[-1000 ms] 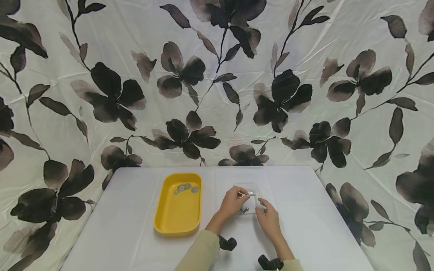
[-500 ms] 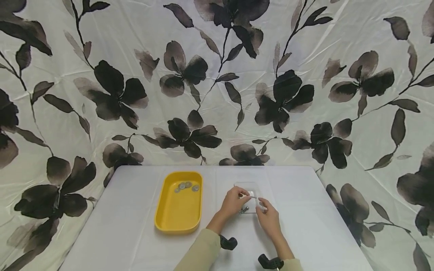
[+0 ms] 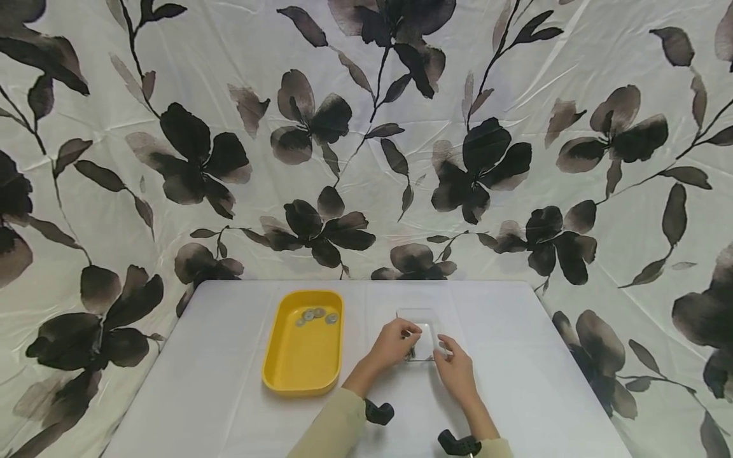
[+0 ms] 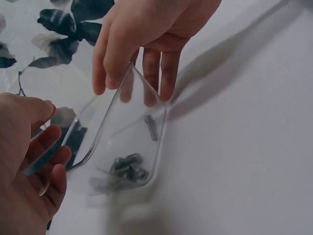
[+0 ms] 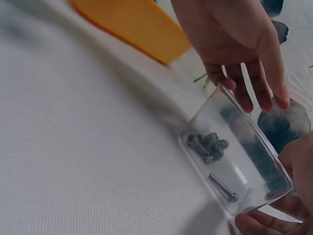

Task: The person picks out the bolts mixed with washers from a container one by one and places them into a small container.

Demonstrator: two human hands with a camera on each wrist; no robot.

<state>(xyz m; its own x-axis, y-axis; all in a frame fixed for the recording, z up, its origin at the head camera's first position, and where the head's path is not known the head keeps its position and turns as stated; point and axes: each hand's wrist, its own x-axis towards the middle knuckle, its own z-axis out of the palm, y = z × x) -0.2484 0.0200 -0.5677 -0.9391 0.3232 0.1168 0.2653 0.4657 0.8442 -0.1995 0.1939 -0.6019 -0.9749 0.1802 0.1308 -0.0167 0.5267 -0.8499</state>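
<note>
A clear plastic box (image 3: 425, 343) stands on the white table, holding a cluster of metal bolts (image 5: 209, 147) at one end. One single bolt (image 5: 223, 188) lies apart from them, nearer my right hand. My right hand (image 3: 455, 367) grips the box's right side, thumb and fingers on either side of the wall, as the left wrist view shows. My left hand (image 3: 394, 343) hovers at the box's left rim with fingers loosely bent and no bolt between them. Whether its fingertips touch the rim is hard to tell.
A yellow tray (image 3: 300, 369) stands to the left, with several grey washers (image 3: 309, 315) near its far end. Behind the table hangs a white cloth (image 3: 366, 254) with dark flowers. White tabletop (image 3: 544, 381) extends to the right of the box.
My left hand has let go of the bolt it pinched over the box and drawn slightly left. The bolt now lies inside the box. My right hand has stayed in place.
</note>
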